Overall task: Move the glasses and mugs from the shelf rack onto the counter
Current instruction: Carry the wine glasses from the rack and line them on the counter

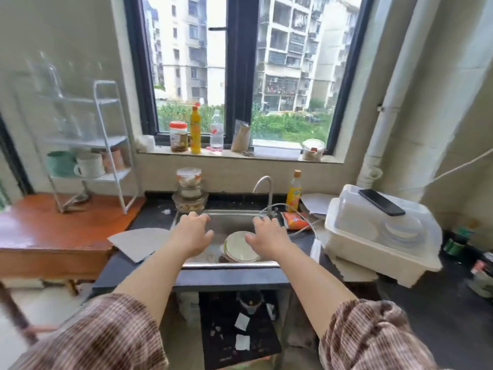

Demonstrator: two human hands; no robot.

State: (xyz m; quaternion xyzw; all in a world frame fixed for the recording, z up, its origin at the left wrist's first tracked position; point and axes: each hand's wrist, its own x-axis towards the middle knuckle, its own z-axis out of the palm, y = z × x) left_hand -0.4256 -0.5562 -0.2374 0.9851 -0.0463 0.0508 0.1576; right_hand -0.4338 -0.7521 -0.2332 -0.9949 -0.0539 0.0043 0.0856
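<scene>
A white wire shelf rack [108,121] stands on the wooden table at the left. Its lower shelf holds a green mug [60,162], a white mug [90,164] and pinkish cups [113,159]. Clear glasses [72,124] on the upper shelves are blurred. My left hand [193,233] and my right hand [268,236] hover over the sink, fingers spread, holding nothing. Both are well to the right of the rack. The dark counter [149,217] runs around the sink.
The steel sink [229,222] holds a white plate [240,247]. A wooden table [53,228] carries the rack. A tap [264,188], stacked food containers [190,190], an orange bottle [293,192] and a lidded dish box [378,236] with a phone [381,202] crowd the counter.
</scene>
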